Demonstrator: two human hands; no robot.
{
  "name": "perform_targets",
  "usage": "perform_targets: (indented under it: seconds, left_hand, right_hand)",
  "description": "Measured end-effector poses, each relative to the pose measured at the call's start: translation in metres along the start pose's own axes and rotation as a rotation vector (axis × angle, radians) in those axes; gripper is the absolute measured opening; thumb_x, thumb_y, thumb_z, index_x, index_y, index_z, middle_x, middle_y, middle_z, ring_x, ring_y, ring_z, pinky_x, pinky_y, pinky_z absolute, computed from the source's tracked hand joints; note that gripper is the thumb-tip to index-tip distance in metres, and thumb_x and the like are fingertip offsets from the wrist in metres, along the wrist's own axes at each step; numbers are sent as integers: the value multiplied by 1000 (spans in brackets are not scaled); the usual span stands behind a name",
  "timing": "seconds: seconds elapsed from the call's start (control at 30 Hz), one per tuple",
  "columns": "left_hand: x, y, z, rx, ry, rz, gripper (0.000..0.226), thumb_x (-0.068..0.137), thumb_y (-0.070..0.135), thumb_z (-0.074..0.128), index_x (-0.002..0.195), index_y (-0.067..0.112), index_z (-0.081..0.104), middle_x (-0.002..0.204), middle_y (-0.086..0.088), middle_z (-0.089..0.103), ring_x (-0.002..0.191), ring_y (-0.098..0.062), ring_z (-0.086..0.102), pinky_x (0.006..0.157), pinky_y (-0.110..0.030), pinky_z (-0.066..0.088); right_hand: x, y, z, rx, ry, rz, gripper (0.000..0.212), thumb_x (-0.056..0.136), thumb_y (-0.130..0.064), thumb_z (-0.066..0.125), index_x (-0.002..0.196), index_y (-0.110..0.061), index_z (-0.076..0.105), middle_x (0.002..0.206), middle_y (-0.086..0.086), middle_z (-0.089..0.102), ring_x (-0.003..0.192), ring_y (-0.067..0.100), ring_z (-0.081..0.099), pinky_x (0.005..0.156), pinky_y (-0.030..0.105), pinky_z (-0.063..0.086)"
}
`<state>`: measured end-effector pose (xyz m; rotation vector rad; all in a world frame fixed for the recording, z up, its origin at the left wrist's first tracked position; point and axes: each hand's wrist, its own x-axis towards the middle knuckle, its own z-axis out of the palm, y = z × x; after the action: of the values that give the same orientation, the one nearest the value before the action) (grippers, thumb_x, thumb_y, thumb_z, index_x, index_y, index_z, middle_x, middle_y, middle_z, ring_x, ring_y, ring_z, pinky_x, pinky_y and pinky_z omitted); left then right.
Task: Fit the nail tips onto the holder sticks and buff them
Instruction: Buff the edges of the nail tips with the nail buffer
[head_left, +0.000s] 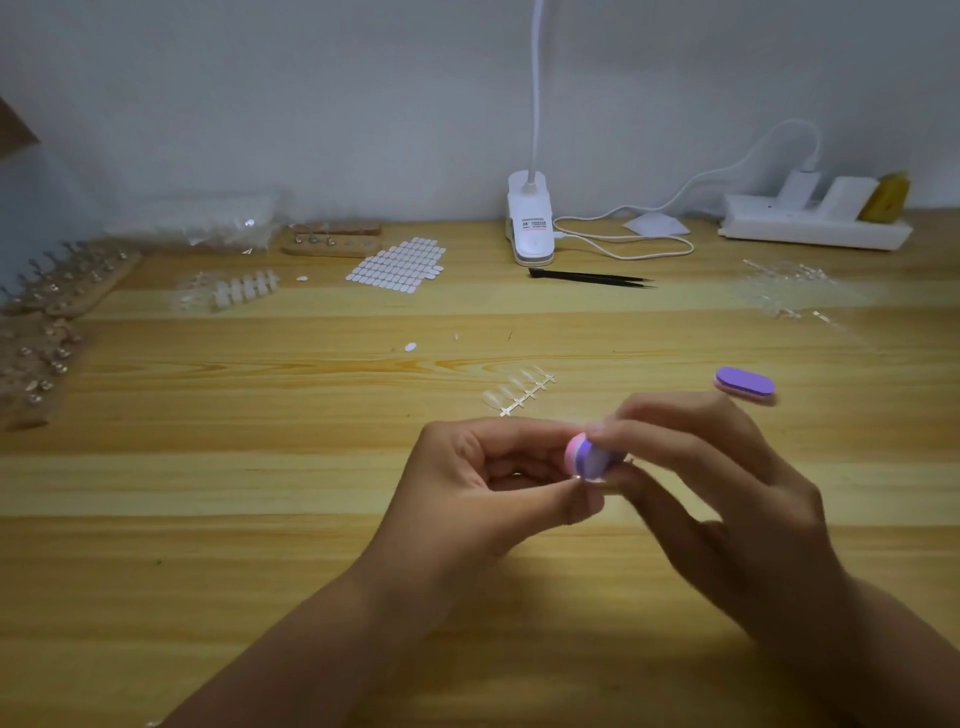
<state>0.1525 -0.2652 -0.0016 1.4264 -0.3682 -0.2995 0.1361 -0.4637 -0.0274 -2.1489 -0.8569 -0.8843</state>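
My right hand (727, 499) grips a small pink and purple buffer block (587, 456) between thumb and fingers. My left hand (488, 488) pinches something small and clear right under the block; it is mostly hidden, so I cannot tell if it is a nail tip on a stick. A strip of clear nail tips (519, 392) lies on the wooden table (260, 467) just beyond my hands. A second purple buffer block (745, 384) lies to the right. Holder sticks in wooden bases (67, 283) stand at the far left.
At the back are a clip lamp (530, 223) with its cable, black tweezers (592, 279), a sheet of white adhesive tabs (400, 265), more nail tip strips (244, 291), a small wooden stand (332, 241), a power strip (815, 223) and clear plastic pieces (789, 291).
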Motion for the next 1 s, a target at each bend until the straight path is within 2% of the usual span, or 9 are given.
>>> perform_targets:
  seconds: [0.13,0.23,0.3,0.4,0.57,0.63,0.8,0.9,1.0]
  left_hand:
    - [1,-1,-3,-24,7,10,32,70,0,81,100,11,78,76,-4,68,65,-14,63,68,-21,53]
    - [1,-1,-2,-19,-19,31,33,71,0,80,102,10,77,78,-10,69,67,-15,63,68,-22,53]
    - [1,-1,-2,-25,-40,29,33,72,1,79,104,9,77,79,-11,69,68,-15,63,69,-23,53]
    - [2,-2,-4,-32,-36,15,32,72,2,80,103,11,77,78,-5,68,68,-15,63,71,-22,52]
    - [2,-3,-3,-39,-74,15,32,76,2,78,107,8,75,86,-7,74,76,-14,67,73,-22,53]
    - [3,-3,-4,-24,-69,0,32,75,3,78,106,11,76,85,-6,71,74,-15,66,73,-22,53]
    - [4,-6,-4,12,-5,-4,33,75,3,76,106,16,74,88,-8,72,80,-19,66,79,-28,56]
    - [3,-7,-3,31,46,75,25,75,-2,76,96,11,72,87,-13,74,81,-23,70,78,-30,57]
    - [2,-8,-1,80,101,151,18,74,-6,73,84,9,72,82,-12,74,79,-22,72,74,-27,57]
  right_hand:
    - [2,11,-9,-81,37,105,24,93,-7,61,117,-10,62,109,5,64,102,20,64,93,29,49]
    - [1,0,-2,-18,42,33,26,95,-7,61,119,-14,63,113,3,63,108,17,62,96,25,47]
    - [-1,1,-2,-46,5,-9,26,96,-7,59,121,-13,63,115,2,60,107,15,61,93,28,49]
    - [1,7,-7,-79,42,57,25,94,-7,60,119,-10,59,111,2,61,103,16,60,89,35,51]
    - [-2,-4,-1,-41,11,-48,23,98,-6,58,121,-9,60,113,5,62,108,16,60,96,25,44]
    - [-1,5,-5,-86,-30,-34,23,98,-7,57,120,-11,60,113,4,61,106,17,59,96,24,45]
    - [0,6,-5,-50,32,29,25,98,-11,56,123,-13,60,116,-1,57,109,13,59,95,27,48]
    - [-1,4,-4,-78,-4,18,28,98,-11,55,126,-13,57,118,-1,57,113,11,57,98,25,45]
    - [1,5,-8,-81,43,86,26,96,-9,56,121,-10,59,112,3,61,105,18,60,94,29,48]
